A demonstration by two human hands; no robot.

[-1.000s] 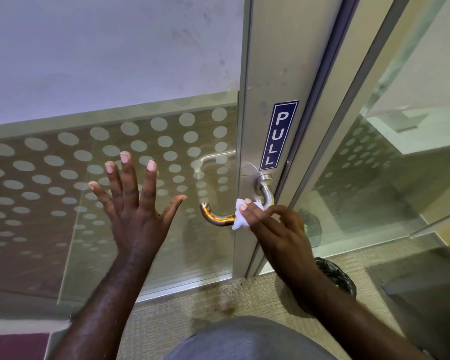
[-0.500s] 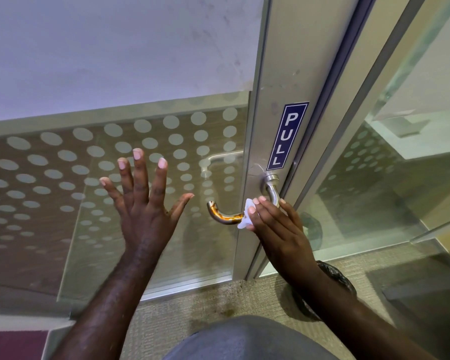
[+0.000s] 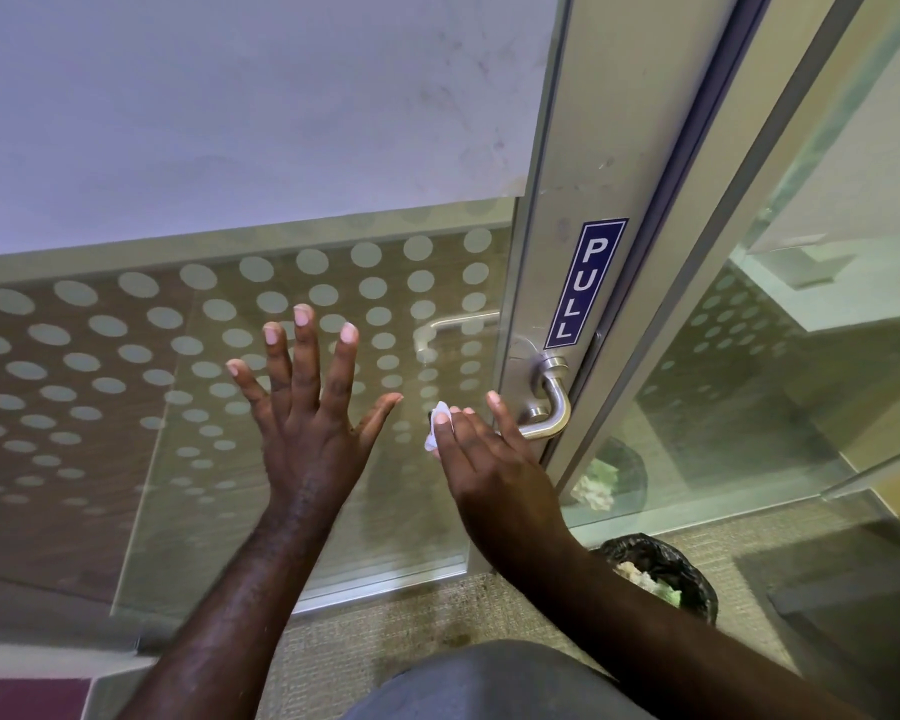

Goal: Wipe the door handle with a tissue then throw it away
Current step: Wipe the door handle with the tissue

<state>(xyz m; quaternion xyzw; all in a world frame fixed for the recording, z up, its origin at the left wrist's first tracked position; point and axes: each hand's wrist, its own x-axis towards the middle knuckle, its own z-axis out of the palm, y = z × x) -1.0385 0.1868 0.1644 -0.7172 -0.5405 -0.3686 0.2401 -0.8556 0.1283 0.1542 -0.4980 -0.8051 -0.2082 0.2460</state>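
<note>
- The door handle (image 3: 551,407) is a brushed metal lever fixed to the pale metal door frame (image 3: 567,226); its bend and the stub at the frame show, while your right hand covers the free end.
- The tissue (image 3: 436,426) is a small white wad, peeking out at the tips of your right-hand fingers, at the free end of the lever.
- Your right hand (image 3: 481,467) lies over the lever with the fingers laid forward, pressing the tissue under them; the thumb points up toward the handle's bend.
- Your left hand (image 3: 310,413) is flat and spread wide, all five fingers apart, holding nothing, raised against the glass panel (image 3: 126,356); whether the palm touches the glass cannot be told.
- Just above the handle, on the frame, a narrow blue sticker (image 3: 585,283) reads "PULL" in white capitals, set vertically, letter under letter.
- The glass to the left carries rows of frosted round dots, and a second lever shows faintly through it.
- Down to your right, on the carpet (image 3: 385,641) near the frame's foot, stands a bin (image 3: 661,574) lined with a black bag, with crumpled pale waste inside.
- Its reflection shows in the glass pane (image 3: 749,407) right of the frame.
</note>
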